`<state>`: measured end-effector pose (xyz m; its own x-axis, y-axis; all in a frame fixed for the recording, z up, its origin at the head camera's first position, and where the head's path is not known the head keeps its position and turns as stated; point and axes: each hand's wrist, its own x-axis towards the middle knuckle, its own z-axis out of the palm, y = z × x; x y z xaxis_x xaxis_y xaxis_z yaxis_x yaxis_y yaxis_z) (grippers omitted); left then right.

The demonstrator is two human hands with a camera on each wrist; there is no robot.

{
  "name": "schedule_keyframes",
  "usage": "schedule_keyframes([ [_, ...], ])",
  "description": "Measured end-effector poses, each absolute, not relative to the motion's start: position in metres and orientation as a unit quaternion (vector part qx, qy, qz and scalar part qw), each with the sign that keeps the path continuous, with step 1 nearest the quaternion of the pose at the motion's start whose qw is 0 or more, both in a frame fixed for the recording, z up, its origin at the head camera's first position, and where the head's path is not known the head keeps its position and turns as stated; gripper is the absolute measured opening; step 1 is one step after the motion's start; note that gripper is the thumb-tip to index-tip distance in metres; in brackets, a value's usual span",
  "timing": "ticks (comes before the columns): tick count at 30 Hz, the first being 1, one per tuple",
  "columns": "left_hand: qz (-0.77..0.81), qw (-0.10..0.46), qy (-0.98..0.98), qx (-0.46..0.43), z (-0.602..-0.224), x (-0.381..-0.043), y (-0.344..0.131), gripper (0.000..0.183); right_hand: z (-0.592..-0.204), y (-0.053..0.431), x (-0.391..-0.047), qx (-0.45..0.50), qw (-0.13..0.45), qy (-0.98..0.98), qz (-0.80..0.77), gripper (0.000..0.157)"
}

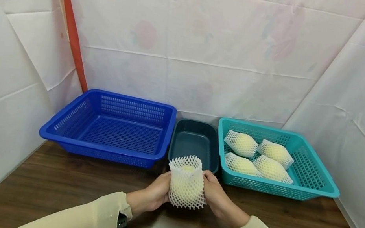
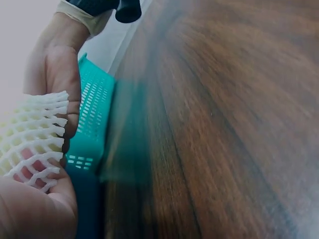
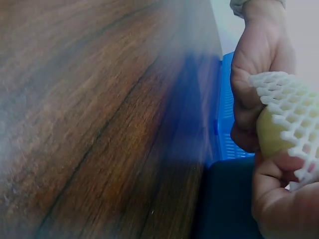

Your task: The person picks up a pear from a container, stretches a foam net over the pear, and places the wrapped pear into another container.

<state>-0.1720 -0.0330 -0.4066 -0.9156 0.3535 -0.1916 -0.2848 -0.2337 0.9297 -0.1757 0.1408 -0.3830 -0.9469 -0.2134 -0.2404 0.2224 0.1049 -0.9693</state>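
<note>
A pale yellow fruit (image 3: 270, 133), its exact kind unclear, is partly covered by a white foam net sleeve (image 1: 187, 188). My left hand (image 1: 154, 192) grips the sleeved fruit from the left, and my right hand (image 1: 216, 196) grips it from the right. Both are held over the table, just in front of the dark teal tray (image 1: 196, 140). In the right wrist view, bare fruit shows below the net's edge, with fingers of both hands round it. The left wrist view shows the net's open-weave edge (image 2: 50, 129) between the hands.
On the left stands a blue perforated basket (image 1: 104, 153) with nothing in it. To the right, a turquoise basket (image 1: 314, 190) holds several net-wrapped yellow fruits (image 1: 272, 169). A white patterned cloth (image 1: 193, 44) hangs behind and along both sides of the brown wooden table (image 1: 60, 182).
</note>
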Motion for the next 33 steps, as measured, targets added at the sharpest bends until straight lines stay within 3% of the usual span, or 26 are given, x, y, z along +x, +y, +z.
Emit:
schedule_keyframes([
  [4, 0.787, 0.214, 0.578, 0.029, -0.407, -0.170, -0.032, 0.032, -0.384, 0.140, -0.179, 0.006, 0.137, 0.732, -0.667, 0.020],
  [9, 0.791, 0.184, 0.584, 0.020, -0.403, -0.169, -0.032, 0.031, -0.380, 0.138, -0.179, 0.025, 0.141, 0.708, -0.692, 0.020],
  [17, 0.809, 0.135, 0.572, -0.006, -0.396, -0.174, -0.032, 0.026, -0.376, 0.146, -0.177, -0.008, 0.267, 0.503, -0.822, 0.052],
  [21, 0.823, 0.124, 0.554, -0.006, -0.396, -0.175, -0.033, 0.027, -0.377, 0.150, -0.178, -0.003, 0.295, 0.450, -0.843, 0.060],
  [27, 0.828, 0.136, 0.544, 0.004, -0.399, -0.175, -0.034, 0.030, -0.379, 0.156, -0.177, -0.013, 0.283, 0.458, -0.843, 0.052],
  [33, 0.832, 0.176, 0.526, -0.005, -0.400, -0.177, -0.035, 0.035, -0.385, 0.158, -0.177, -0.022, 0.248, 0.470, -0.847, 0.012],
])
